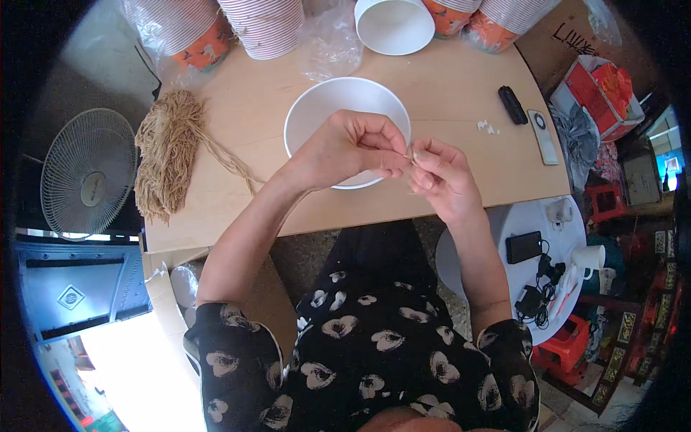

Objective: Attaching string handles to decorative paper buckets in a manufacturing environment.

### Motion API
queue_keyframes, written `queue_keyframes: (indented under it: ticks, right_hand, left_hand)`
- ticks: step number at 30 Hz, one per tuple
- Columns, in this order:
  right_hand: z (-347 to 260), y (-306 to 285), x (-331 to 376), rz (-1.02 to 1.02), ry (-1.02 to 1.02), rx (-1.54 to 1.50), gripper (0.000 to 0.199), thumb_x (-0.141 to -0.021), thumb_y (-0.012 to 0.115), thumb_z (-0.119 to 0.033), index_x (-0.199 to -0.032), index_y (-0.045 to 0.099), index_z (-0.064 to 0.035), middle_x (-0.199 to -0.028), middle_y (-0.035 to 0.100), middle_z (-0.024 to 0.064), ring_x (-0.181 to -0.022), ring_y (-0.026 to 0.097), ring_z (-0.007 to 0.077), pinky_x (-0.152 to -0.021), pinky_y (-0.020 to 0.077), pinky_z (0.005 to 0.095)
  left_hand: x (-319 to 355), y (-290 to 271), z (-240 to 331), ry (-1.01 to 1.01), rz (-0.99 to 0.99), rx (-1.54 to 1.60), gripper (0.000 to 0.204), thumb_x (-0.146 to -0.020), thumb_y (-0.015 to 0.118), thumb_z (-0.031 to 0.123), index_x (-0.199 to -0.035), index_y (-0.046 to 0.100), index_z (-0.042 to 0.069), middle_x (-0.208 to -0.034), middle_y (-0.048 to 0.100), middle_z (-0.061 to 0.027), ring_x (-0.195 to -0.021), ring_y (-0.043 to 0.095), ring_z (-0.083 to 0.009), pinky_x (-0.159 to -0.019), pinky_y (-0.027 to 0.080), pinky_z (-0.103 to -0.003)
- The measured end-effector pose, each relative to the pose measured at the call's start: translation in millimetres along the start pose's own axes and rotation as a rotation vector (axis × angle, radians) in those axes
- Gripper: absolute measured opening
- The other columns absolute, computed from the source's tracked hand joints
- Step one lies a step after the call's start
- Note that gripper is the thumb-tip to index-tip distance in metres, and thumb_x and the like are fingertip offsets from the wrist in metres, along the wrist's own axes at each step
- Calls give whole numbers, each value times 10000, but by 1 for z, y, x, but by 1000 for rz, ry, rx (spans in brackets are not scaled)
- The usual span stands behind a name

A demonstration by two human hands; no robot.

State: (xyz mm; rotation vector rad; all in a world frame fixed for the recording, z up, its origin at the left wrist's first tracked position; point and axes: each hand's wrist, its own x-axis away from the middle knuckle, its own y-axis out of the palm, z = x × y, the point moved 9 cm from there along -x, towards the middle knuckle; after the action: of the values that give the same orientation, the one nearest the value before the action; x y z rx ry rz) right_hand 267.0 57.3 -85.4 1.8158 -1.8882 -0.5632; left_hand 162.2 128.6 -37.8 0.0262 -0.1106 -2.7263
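Note:
My left hand (353,147) is over a white bowl (306,108), its thumb and fingertips pinched together. Close against it, beyond the bowl's right edge, the fingertips of my right hand (446,176) are also closed. A thin tan strand (408,157) shows where the two sets of fingertips meet; most of it is hidden by my fingers. A thick bundle of tan string (170,155) lies on the left of the table, with a few loose strands trailing toward my left forearm.
Stacked paper cups (263,29) and crumpled clear plastic (331,43) line the table's far edge, beside a tipped white tub (396,29). To the right are white scraps (487,127), a black case (512,105) and a silver device (543,137). A fan (93,173) stands left.

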Motion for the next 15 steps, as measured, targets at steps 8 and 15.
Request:
queue_keyframes:
  ticks: [8, 15]
  right_hand:
    - [-13, 10, 4, 40, -60, 233, 155, -972, 643, -155, -1037, 631, -15, -691, 578, 7, -551, 437, 39, -496, 292, 194]
    - [-16, 9, 3, 32, -114, 346, 150, -962, 660, -159, -1019, 637, -22, -695, 582, 8, -560, 470, 48, -496, 307, 193]
  left_hand:
    - [0, -1, -2, -56, 6, -8, 111, -877, 745, 3, -972, 694, -20, -883, 726, -74, -816, 711, -115, -733, 591, -234]
    - [0, 0, 0, -91, 27, -24, 107, -884, 737, 9, -974, 689, -23, -881, 732, -89, -815, 708, -119, -728, 575, -235]
